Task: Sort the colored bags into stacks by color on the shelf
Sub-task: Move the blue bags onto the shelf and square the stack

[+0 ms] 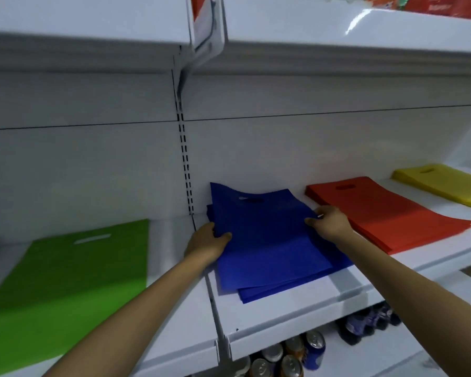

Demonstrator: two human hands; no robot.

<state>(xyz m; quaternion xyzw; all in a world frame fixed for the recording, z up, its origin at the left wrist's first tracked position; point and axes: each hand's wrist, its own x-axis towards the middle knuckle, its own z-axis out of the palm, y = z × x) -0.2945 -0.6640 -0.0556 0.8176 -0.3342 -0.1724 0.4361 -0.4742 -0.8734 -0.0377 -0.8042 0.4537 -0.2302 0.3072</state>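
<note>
A stack of blue bags lies in the middle of the white shelf, its top bag skewed against those under it. My left hand grips the stack's left edge, thumb on top. On the right edge my right hand pinches the top blue bag. A green bag stack lies flat at the left. To the right sits an orange-red stack, and a yellow stack lies at the far right.
An upper shelf overhangs the work area. A slotted upright divides the back panel. Below the shelf front stand drink cans and dark bottles.
</note>
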